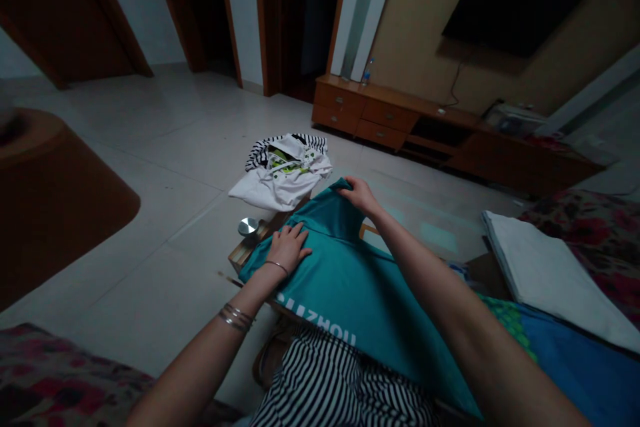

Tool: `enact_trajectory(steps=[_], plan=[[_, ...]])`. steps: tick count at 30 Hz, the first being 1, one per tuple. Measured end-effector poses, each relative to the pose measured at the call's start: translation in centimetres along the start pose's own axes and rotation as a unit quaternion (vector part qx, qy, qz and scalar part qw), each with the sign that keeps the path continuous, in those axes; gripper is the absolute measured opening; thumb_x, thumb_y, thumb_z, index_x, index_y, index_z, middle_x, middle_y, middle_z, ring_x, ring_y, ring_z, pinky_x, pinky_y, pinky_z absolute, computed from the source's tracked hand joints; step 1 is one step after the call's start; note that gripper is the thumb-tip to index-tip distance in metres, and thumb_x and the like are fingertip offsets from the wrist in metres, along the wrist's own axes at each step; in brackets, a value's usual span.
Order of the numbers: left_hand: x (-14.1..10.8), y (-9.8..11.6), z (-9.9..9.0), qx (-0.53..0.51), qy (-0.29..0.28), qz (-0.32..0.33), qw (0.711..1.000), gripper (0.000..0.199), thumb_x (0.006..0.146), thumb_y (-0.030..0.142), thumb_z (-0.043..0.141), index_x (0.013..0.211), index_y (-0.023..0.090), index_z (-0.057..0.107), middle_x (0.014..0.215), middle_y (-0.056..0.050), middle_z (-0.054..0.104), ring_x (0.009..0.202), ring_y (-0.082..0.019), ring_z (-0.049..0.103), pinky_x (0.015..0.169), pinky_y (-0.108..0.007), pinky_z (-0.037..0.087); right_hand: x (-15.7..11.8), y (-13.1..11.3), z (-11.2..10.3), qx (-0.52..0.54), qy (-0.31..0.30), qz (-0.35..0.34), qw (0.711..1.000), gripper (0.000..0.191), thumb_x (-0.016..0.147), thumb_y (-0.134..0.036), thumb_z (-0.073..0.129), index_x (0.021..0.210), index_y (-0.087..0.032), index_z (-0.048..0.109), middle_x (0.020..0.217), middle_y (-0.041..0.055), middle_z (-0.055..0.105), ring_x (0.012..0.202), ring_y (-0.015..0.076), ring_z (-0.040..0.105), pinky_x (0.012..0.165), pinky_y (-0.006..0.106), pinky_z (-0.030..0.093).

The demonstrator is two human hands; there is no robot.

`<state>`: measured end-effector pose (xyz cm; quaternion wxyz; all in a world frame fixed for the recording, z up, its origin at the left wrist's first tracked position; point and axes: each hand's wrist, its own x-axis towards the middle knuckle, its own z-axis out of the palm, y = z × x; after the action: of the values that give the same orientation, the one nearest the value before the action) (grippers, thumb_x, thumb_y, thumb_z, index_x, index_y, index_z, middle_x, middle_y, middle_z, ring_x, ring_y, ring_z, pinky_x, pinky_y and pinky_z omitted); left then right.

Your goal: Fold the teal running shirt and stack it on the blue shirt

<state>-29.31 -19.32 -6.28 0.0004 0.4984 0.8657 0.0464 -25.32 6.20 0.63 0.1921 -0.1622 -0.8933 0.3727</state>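
A teal cloth garment (345, 267) with white lettering along its near edge lies spread over a low table in front of me. My left hand (290, 248) rests flat on its left part, fingers spread. My right hand (359, 193) pinches the garment's far edge and holds it a little raised, so a fold runs between the two hands. Beyond them is a heap of white and black-striped clothes (287, 170) with green marks. A round metal lid or disc (248, 227) sits near the table's left corner (243, 255).
To the right lie a blue cloth (580, 360) with a green patterned part and a folded white cloth (560, 273). A floral sofa (575, 220) stands behind them. A brown lampshade-like object (60, 193) is at the left. A wooden TV cabinet (390, 117) lines the far wall.
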Motion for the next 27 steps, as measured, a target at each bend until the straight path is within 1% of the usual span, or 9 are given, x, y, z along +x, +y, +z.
enact_trajectory(steps=[4,6,8,11,13,16,21,24,27], plan=[[0.2,-1.4,0.1,-0.017,-0.010,0.029,0.999,0.046,0.089,0.041,0.059,0.131,0.023,0.056,0.148,-0.009,0.045,0.119,-0.034,0.044,0.088,-0.046,0.042,-6.3,-3.6,-0.1,-0.038,-0.003,-0.113,0.993,0.016,0.078,-0.013,0.055,0.090,-0.016,0.065,0.087,0.0025,0.067,0.082,0.0167,0.058,0.078,0.027,0.043],[0.4,-2.2,0.3,-0.030,-0.015,0.042,0.999,0.037,0.089,0.037,0.058,0.122,0.021,0.062,0.140,-0.011,0.051,0.117,-0.034,0.045,0.087,-0.044,0.043,-10.8,-5.3,0.5,-0.079,-0.046,-0.175,0.980,0.024,0.081,-0.009,0.053,0.100,-0.017,0.065,0.098,0.0046,0.067,0.090,0.0168,0.058,0.082,0.027,0.043],[0.6,-3.1,0.7,-0.051,-0.015,0.057,0.997,0.028,0.089,0.033,0.057,0.112,0.019,0.066,0.132,-0.011,0.055,0.115,-0.032,0.046,0.088,-0.044,0.043,-15.3,-6.5,1.2,-0.138,-0.129,-0.233,0.954,0.024,0.085,-0.009,0.052,0.103,-0.019,0.064,0.102,0.0054,0.066,0.092,0.0166,0.057,0.080,0.027,0.043],[0.5,-4.4,1.5,-0.107,0.014,0.087,0.990,0.026,0.088,0.030,0.057,0.109,0.018,0.067,0.132,-0.012,0.055,0.115,-0.030,0.047,0.096,-0.046,0.041,-20.5,-6.7,1.6,-0.196,-0.241,-0.284,0.907,0.014,0.090,-0.015,0.053,0.097,-0.019,0.065,0.096,0.0046,0.064,0.087,0.0157,0.055,0.074,0.026,0.041],[0.4,-5.0,2.1,-0.143,0.042,0.103,0.983,0.028,0.087,0.030,0.057,0.111,0.017,0.066,0.135,-0.013,0.054,0.115,-0.029,0.048,0.100,-0.046,0.039,-22.2,-5.6,1.2,-0.212,-0.249,-0.270,0.906,0.012,0.092,-0.017,0.053,0.093,-0.018,0.065,0.094,0.0046,0.064,0.086,0.0157,0.054,0.074,0.026,0.041],[0.1,-5.4,2.6,-0.164,0.072,0.117,0.977,0.029,0.089,0.031,0.055,0.112,0.017,0.066,0.137,-0.012,0.053,0.116,-0.028,0.048,0.102,-0.046,0.038,-22.1,-2.6,-0.4,-0.237,-0.176,-0.181,0.938,0.017,0.091,-0.013,0.052,0.099,-0.018,0.066,0.097,0.0064,0.064,0.090,0.0176,0.053,0.078,0.028,0.041],[0.0,-4.8,2.1,-0.133,0.087,0.115,0.981,0.031,0.092,0.032,0.049,0.113,0.015,0.066,0.136,-0.013,0.055,0.113,-0.028,0.049,0.100,-0.046,0.039,-18.9,2.7,-1.6,-0.245,-0.044,-0.041,0.968,0.033,0.084,-0.004,0.051,0.112,-0.015,0.065,0.109,0.0112,0.062,0.105,0.0219,0.050,0.089,0.032,0.040],[-0.2,-4.5,1.8,-0.096,0.086,0.098,0.987,0.034,0.093,0.034,0.047,0.113,0.016,0.066,0.136,-0.013,0.056,0.115,-0.031,0.048,0.096,-0.048,0.039,-16.9,3.9,-0.3,-0.210,-0.040,-0.064,0.975,0.047,0.080,0.000,0.050,0.122,-0.017,0.061,0.122,0.0106,0.059,0.113,0.0217,0.047,0.094,0.033,0.038],[-0.2,-4.5,1.8,-0.077,0.080,0.088,0.990,0.035,0.093,0.035,0.046,0.116,0.018,0.066,0.137,-0.012,0.055,0.118,-0.033,0.046,0.095,-0.049,0.039,-15.5,3.7,1.0,-0.190,-0.076,-0.119,0.972,0.059,0.075,0.002,0.052,0.129,-0.021,0.057,0.129,0.0080,0.057,0.116,0.0215,0.044,0.095,0.034,0.035]])
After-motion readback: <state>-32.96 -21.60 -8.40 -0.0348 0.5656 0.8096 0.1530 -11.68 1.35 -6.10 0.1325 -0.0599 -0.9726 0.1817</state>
